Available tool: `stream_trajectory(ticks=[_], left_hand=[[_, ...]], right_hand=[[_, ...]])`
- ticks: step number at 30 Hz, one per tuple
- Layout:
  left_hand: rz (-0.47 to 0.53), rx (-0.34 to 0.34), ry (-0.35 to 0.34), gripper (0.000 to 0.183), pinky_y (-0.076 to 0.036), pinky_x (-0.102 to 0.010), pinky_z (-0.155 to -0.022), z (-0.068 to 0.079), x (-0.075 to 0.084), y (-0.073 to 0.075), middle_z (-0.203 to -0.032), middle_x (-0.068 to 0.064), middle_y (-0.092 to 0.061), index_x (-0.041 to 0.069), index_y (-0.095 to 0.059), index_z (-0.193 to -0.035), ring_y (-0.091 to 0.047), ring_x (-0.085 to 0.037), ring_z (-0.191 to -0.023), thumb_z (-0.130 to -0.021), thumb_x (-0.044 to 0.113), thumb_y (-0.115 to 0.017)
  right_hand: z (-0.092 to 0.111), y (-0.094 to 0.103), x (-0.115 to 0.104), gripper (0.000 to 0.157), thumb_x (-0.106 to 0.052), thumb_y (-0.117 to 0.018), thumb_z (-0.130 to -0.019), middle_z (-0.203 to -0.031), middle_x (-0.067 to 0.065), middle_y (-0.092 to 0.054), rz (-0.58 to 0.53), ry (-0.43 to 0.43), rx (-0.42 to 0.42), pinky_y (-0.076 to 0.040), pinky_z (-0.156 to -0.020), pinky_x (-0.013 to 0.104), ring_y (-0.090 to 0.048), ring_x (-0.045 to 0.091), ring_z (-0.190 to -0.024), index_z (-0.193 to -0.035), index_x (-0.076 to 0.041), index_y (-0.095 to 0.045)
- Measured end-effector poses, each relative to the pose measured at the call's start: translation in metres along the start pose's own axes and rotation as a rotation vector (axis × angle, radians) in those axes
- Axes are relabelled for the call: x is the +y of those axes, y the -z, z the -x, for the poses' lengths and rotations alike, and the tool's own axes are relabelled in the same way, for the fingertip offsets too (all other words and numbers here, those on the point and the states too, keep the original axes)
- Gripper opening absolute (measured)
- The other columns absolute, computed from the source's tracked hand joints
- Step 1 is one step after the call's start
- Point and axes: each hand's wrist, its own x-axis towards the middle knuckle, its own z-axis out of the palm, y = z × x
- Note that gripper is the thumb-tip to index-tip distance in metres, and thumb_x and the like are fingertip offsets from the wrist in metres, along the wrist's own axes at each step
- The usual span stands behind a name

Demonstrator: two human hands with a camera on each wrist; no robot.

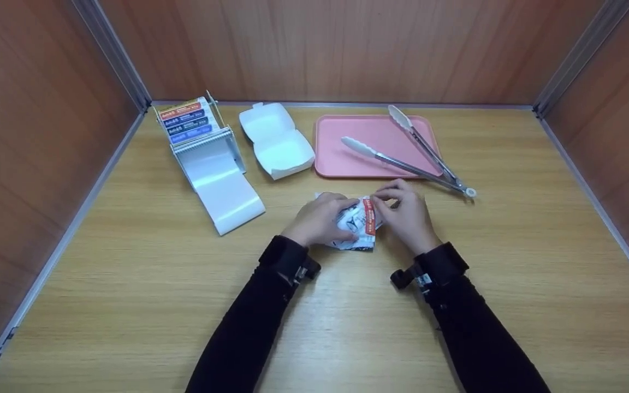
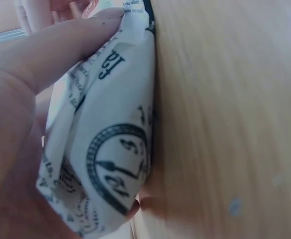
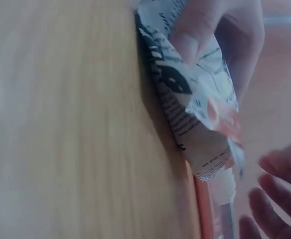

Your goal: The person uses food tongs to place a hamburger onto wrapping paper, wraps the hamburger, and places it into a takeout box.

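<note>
A paper-wrapped packet (image 1: pixel 351 222) with black newspaper-style print lies on the table between the hands. My left hand (image 1: pixel 319 219) grips it from the left; in the left wrist view the thumb presses on the printed paper (image 2: pixel 120 89). A red and white sticker (image 1: pixel 369 215) runs along the packet's right part. In the right wrist view one end of this sticker (image 3: pixel 225 119) stands off the paper. My right hand (image 1: pixel 406 215) is beside the packet's right edge, its fingers loosely bent and apart from the paper in the right wrist view. What is inside the wrap is hidden.
A label dispenser (image 1: pixel 232 147) with red and blue stickers and a long white backing strip (image 1: pixel 230 202) stands back left. Beside it lies an open white clamshell box (image 1: pixel 282 147). Metal tongs (image 1: pixel 429 150) lie spread across a pink tray (image 1: pixel 342 158). Wooden panels (image 1: pixel 342 49) enclose the table.
</note>
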Motion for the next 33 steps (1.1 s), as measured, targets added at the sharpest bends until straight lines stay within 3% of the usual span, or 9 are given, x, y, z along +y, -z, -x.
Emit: stream_trajectory(ticks=[4,8,14,20,29,33], left_hand=[[-0.006,0.002,-0.002,0.089,-0.040,-0.053,-0.120,0.001,0.000,0.000,-0.160,-0.009,-0.052,0.021,-0.050,-0.161,-0.044,-0.030,-0.149,-0.085,0.046,-0.089],[-0.005,-0.003,-0.002,0.088,-0.039,-0.053,-0.121,-0.001,0.001,-0.002,-0.160,-0.009,-0.052,0.020,-0.049,-0.161,-0.043,-0.029,-0.151,-0.087,0.046,-0.088],[-0.007,-0.008,0.007,0.088,-0.038,-0.053,-0.122,-0.001,0.000,-0.001,-0.162,-0.009,-0.050,0.020,-0.048,-0.162,-0.041,-0.028,-0.152,-0.088,0.045,-0.088],[-0.020,-0.004,0.000,0.091,-0.038,-0.055,-0.122,0.001,0.000,0.000,-0.163,-0.009,-0.049,0.021,-0.047,-0.162,-0.042,-0.029,-0.151,-0.086,0.049,-0.088],[0.004,-0.009,0.018,0.091,-0.036,-0.054,-0.122,0.003,0.001,0.001,-0.163,-0.010,-0.048,0.023,-0.047,-0.162,-0.042,-0.030,-0.150,-0.085,0.046,-0.090],[-0.007,-0.006,0.012,0.091,-0.037,-0.055,-0.122,0.003,0.001,0.001,-0.162,-0.010,-0.049,0.023,-0.047,-0.162,-0.042,-0.030,-0.150,-0.085,0.046,-0.090]], right_hand=[[0.008,0.003,-0.009,0.022,-0.015,-0.083,-0.095,-0.124,0.007,-0.075,0.183,0.175,-0.180,-0.050,-0.104,0.049,-0.063,0.028,-0.118,-0.115,-0.005,-0.082],[0.011,0.006,-0.009,0.034,-0.023,-0.082,-0.096,-0.131,0.006,-0.076,0.318,0.240,-0.276,-0.042,-0.112,0.058,-0.061,0.032,-0.125,-0.126,-0.008,-0.078],[0.010,0.006,-0.004,0.050,-0.032,-0.078,-0.099,-0.146,0.008,-0.066,0.307,0.163,-0.375,-0.038,-0.118,0.061,-0.057,0.037,-0.138,-0.142,-0.010,-0.068],[0.009,0.006,-0.002,0.078,-0.041,-0.086,-0.091,-0.162,0.005,-0.052,0.286,0.066,-0.483,-0.031,-0.124,0.059,-0.045,0.034,-0.150,-0.157,-0.014,-0.053],[0.007,0.007,0.003,0.096,-0.041,-0.091,-0.085,-0.170,0.006,-0.040,0.261,-0.014,-0.567,-0.020,-0.126,0.067,-0.029,0.041,-0.158,-0.165,-0.021,-0.042],[0.008,0.008,0.005,0.109,-0.043,-0.095,-0.079,-0.173,0.013,-0.032,0.254,-0.033,-0.607,-0.019,-0.125,0.071,-0.022,0.044,-0.160,-0.168,-0.023,-0.035]])
